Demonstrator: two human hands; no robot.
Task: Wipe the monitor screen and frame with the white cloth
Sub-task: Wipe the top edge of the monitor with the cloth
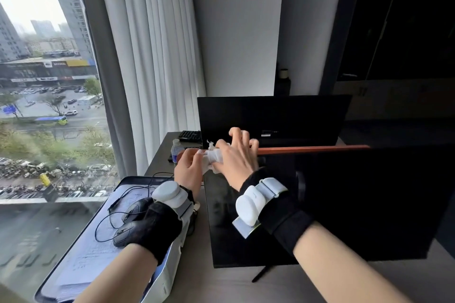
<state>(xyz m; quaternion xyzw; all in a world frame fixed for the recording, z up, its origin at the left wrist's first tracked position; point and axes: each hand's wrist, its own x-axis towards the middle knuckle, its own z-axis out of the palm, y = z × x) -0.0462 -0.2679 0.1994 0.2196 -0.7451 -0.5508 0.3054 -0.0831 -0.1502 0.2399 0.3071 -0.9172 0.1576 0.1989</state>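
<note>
I saw both hands meet at the top left corner of the near monitor [344, 204]. The left hand [188, 170] pinched the white cloth [213, 157] with curled fingers; the right hand [235, 157] lay over the cloth, thumb on it, fingers spread beyond the frame's edge. Left of the left hand stood a bottle [176, 150] with a blue label, its writing too blurred to read. Below that wrist lay a printed sheet [96, 248], unreadable.
</note>
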